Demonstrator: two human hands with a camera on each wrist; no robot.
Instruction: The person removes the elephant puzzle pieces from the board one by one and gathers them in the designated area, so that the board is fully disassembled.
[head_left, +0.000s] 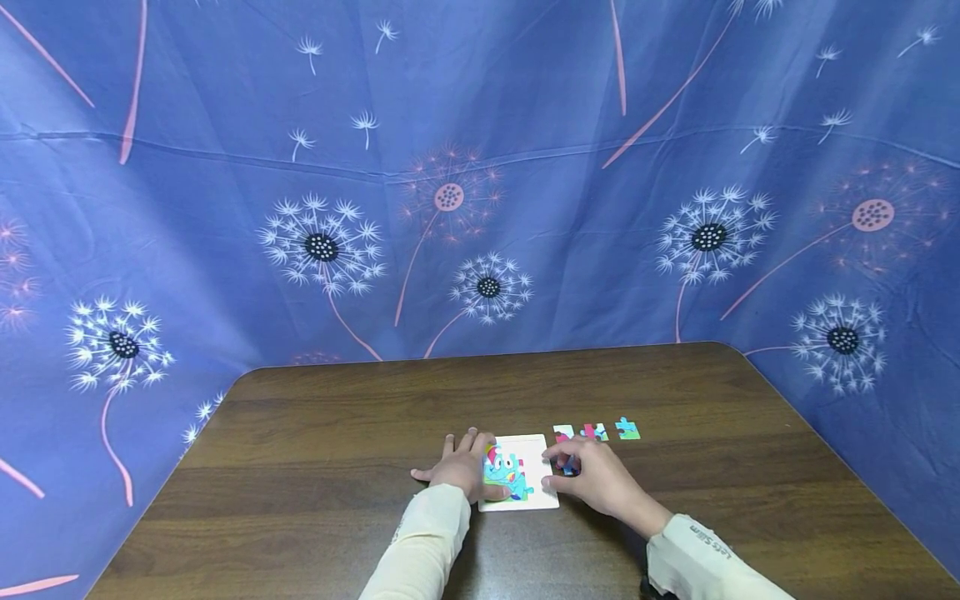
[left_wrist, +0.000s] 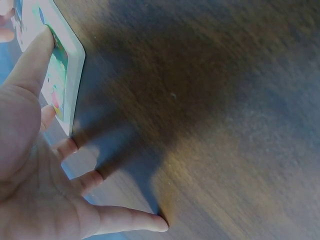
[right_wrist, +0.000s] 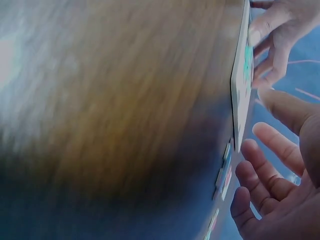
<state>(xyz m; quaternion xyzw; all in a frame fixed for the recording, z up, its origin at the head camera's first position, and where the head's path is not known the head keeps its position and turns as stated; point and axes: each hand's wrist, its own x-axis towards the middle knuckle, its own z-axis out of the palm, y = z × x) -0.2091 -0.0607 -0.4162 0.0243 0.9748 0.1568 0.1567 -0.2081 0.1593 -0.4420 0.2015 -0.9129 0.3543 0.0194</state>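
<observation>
A square white puzzle board (head_left: 534,448) lies on the table, partly filled with pieces that form a blue cartoon animal (head_left: 504,468). My left hand (head_left: 459,473) rests at its left side with fingers spread. In the left wrist view, the thumb (left_wrist: 37,60) lies over the board's picture and other fingertips touch the wood. Over the board's right edge hovers my right hand (head_left: 597,481), thumb and fingers apart and loosely bent. The right wrist view shows nothing held in that hand (right_wrist: 285,185). A dark blue puzzle piece (head_left: 569,467) lies partly hidden beneath its fingers.
Loose puzzle pieces lie in a row beyond my right hand: a pink and white one (head_left: 563,432), a pink and blue one (head_left: 596,432) and a blue and green one (head_left: 627,428). Behind the brown wooden table (head_left: 337,433) hangs a blue dandelion-print cloth (head_left: 570,233).
</observation>
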